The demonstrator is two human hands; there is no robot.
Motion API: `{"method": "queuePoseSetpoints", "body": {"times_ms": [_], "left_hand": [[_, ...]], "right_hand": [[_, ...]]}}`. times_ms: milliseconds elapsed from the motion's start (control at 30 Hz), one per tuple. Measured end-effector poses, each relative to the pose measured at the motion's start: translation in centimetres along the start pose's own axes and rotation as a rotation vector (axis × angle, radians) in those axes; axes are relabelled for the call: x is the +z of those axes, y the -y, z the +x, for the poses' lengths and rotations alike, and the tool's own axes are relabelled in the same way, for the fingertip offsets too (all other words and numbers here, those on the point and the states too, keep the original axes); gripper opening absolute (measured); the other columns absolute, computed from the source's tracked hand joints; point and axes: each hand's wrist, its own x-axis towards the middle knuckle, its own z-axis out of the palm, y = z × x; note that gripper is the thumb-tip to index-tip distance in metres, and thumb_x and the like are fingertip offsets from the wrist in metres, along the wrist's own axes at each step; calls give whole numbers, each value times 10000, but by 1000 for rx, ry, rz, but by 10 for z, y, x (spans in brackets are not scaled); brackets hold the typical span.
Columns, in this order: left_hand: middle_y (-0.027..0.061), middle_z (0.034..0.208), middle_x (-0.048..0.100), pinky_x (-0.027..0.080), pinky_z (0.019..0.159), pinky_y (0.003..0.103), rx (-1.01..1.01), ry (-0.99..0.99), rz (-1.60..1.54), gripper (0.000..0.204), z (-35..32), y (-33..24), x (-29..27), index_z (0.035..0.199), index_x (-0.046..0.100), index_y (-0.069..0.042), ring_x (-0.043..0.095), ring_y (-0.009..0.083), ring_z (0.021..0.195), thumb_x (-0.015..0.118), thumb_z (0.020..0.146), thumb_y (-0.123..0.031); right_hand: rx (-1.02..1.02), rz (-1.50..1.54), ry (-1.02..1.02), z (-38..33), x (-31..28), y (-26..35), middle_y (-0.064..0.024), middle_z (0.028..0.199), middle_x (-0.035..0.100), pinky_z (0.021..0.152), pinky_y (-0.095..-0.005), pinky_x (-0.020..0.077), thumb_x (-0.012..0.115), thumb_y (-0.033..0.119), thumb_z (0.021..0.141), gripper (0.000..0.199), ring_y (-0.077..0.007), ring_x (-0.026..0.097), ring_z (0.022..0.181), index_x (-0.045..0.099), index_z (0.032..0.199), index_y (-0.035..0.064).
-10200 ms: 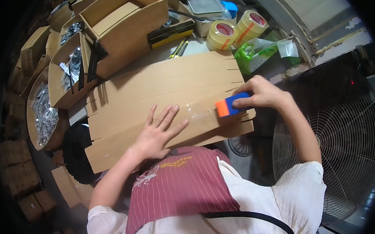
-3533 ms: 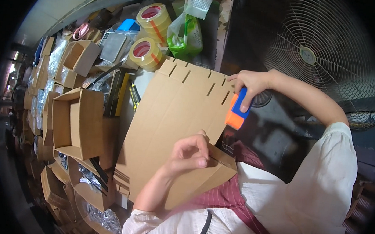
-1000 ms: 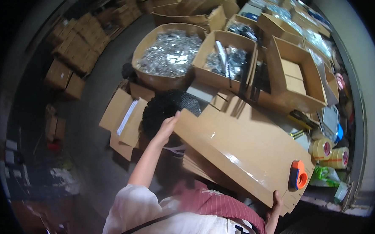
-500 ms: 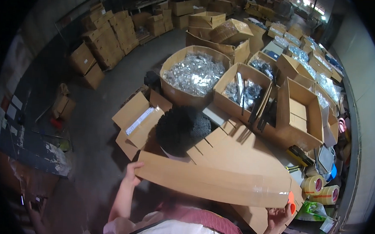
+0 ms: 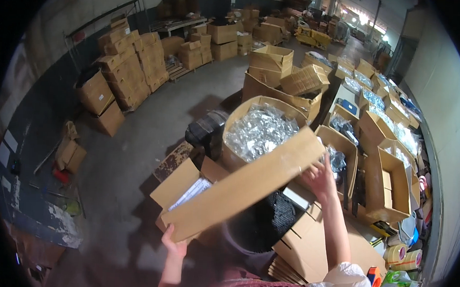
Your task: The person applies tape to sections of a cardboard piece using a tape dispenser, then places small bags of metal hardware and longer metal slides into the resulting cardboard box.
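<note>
A long, narrow cardboard carton [image 5: 238, 188] slants across in front of me, its right end raised farther away. My left hand [image 5: 174, 243] grips its near left end, thumb on the upper face. At the far right end, my right hand [image 5: 320, 178] holds the edge with its fingers partly hidden behind the board. Beneath the carton stands a round tub of black parts [image 5: 267, 218], partly covered. An open cardboard box [image 5: 175, 190] with a white printed sheet inside sits just beyond my left hand.
A big carton of clear plastic packets [image 5: 264, 129] stands ahead. Flattened cardboard sheets [image 5: 313, 241] lie at the right, near an orange tool [image 5: 374, 278] and tape rolls [image 5: 406, 258]. An empty open box [image 5: 389, 185] stands farther right. Stacked cartons [image 5: 122, 65] line the far left.
The carton has swung from lying crosswise near my body to a slant, its right end lifted forward and left. My right hand moved with it, away from the orange tool. The view has tilted up.
</note>
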Motion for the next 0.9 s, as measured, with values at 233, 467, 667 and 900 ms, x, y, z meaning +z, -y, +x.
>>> {"method": "queuePoseSetpoints", "body": {"times_ms": [233, 467, 667, 900], "left_hand": [[100, 1332, 620, 438, 1091, 416, -113, 103, -126, 475, 152, 44, 60, 1336, 573, -15, 567, 268, 1255, 627, 892, -174], [86, 1330, 574, 455, 1060, 405, -136, 38, 42, 553, 176, 88, 130, 1395, 504, -50, 551, 229, 1235, 730, 912, -197], [127, 1375, 597, 505, 1006, 402, -400, 343, 638, 459, 71, 123, 96, 1362, 553, -54, 610, 236, 1212, 670, 986, -291], [226, 1423, 475, 406, 1099, 448, 375, 1154, 1255, 635, -86, 202, 152, 1397, 463, 16, 477, 381, 1330, 752, 849, -124]], "right_hand": [[4, 31, 308, 103, 122, -72, -160, 1354, 605, 1169, -438, 404, 605, 231, 1001, 407, -288, 561, 1296, 577, 1313, -29], [233, -860, 676, -10, 80, -140, -150, 1202, 696, 1031, -380, 505, 642, 252, 998, 406, -251, 657, 1145, 607, 1314, -1], [99, -985, 94, -158, -62, -104, -126, 1128, 725, 973, -365, 522, 666, 284, 977, 378, -241, 677, 1092, 658, 1250, 23], [-212, -1161, -765, -346, -193, -95, -208, 1160, 688, 960, -438, 526, 674, 133, 894, 315, -338, 672, 1077, 669, 1187, 17]]}}
